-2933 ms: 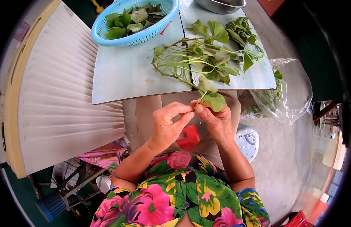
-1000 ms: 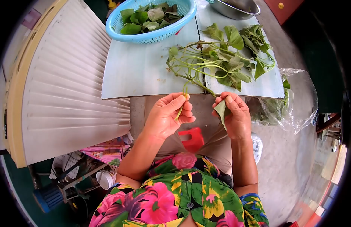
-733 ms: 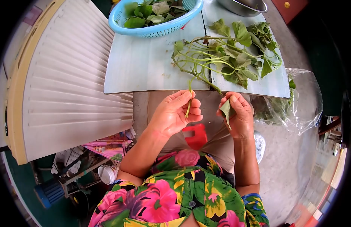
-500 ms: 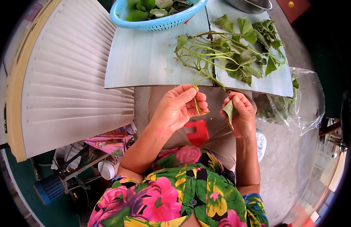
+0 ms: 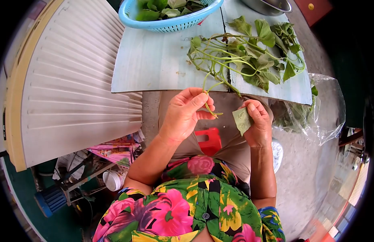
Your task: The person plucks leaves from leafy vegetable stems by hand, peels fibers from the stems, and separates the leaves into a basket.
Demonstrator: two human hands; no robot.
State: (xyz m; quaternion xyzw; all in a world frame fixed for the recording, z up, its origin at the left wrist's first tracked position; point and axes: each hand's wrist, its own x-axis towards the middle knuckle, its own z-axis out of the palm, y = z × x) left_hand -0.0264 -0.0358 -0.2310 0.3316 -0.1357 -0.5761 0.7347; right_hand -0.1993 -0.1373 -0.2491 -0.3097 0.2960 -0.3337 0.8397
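Observation:
Between thumb and fingers, my left hand (image 5: 187, 114) pinches thin green stems (image 5: 210, 109) just in front of the table's near edge. My right hand (image 5: 257, 121) is closed on a pale green leaf (image 5: 242, 120), which hangs to the left of its fingers. The two hands are apart. Beyond them a heap of leafy vines (image 5: 251, 60) lies on the light blue table (image 5: 150, 60), one thick stem reaching the near edge. Green leaves (image 5: 170, 12) fill a blue basket (image 5: 170, 26) at the table's far left.
A metal bowl (image 5: 267, 7) stands at the far edge. Right of the table, a clear plastic bag (image 5: 322, 113) holds more greens. A pleated white panel (image 5: 74, 88) stands on the left. Below the hands are a red plastic object (image 5: 211, 142) and my legs.
Since the earliest frame my hands have separated, the left now with stems and the right with a leaf. Lately the leaf has turned and spread leftwards. The table has shifted right and upward in view.

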